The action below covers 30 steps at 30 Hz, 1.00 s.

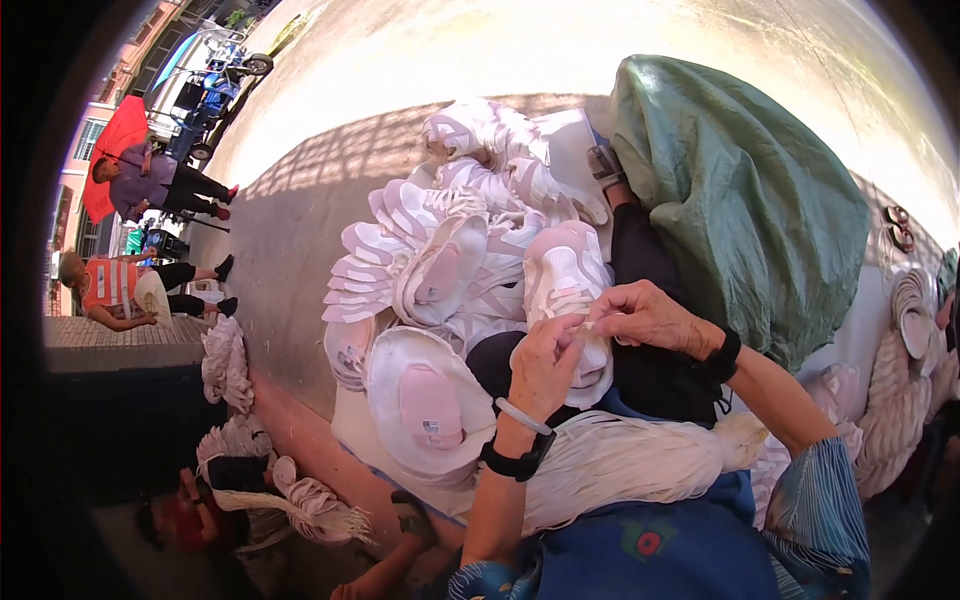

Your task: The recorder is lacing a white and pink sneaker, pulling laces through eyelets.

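Head view: left hand (543, 365) and right hand (650, 318) almost meeting, fingers curled, tips bunched at the laced front of a pink-and-white shoe upper (565, 258), toe pointing away. Cannot tell how fully closed, or on what. Between the forearms, across the lap, a bundle of pale laces (630, 462). Beyond and leftward, a pile of similar uppers (440, 265). To the right, a large green cover (740, 200). Far left, a seated person in an orange vest (112, 285).

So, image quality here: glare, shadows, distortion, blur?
All in the head view: sunlit pavement blown out along the top; grid-like shadow beyond the shoe pile; lower left dim, detail murky; black fisheye rim, standing person at left tipped sideways; hands reasonably sharp.
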Motion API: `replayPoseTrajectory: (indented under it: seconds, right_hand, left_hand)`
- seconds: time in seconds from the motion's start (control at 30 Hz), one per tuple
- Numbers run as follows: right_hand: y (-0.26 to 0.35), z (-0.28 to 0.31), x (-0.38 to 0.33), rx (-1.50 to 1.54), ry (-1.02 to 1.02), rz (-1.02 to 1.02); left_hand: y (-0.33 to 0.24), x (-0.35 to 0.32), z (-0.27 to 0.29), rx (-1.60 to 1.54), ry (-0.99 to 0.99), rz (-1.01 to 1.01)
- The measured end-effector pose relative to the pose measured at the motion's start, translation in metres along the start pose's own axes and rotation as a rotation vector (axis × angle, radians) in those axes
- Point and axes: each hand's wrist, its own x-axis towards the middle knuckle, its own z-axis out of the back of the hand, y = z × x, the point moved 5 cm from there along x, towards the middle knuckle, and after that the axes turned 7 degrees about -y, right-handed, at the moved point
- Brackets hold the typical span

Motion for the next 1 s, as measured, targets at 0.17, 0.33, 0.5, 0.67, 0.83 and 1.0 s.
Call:
replayPoseTrajectory:
  seconds: [0.17, 0.33, 0.5, 0.67, 0.83, 1.0]
  right_hand:
    - [-0.006, 0.01, -0.007, -0.076, -0.048, 0.033]
    - [0.002, 0.014, -0.025, -0.362, -0.23, -0.013]
    - [-0.006, 0.0, -0.038, -0.849, -0.131, 0.325]
    - [0.013, 0.013, -0.029, -0.822, -0.37, 0.52]
    - [0.011, 0.001, -0.007, -0.792, -0.286, 0.573]
    - [0.01, -0.005, 0.01, -0.772, -0.077, 0.514]
  left_hand:
    - [-0.006, 0.005, -0.009, -0.06, 0.016, 0.077]
    - [-0.013, 0.004, 0.002, 0.042, -0.236, -0.123]
    - [-0.021, 0.004, 0.008, 0.123, -0.323, -0.175]
    - [-0.036, -0.001, 0.009, 0.203, -0.369, -0.315]
    - [-0.031, 0.0, 0.005, 0.202, -0.382, -0.324]
    - [-0.031, -0.002, 0.007, 0.234, -0.374, -0.358]
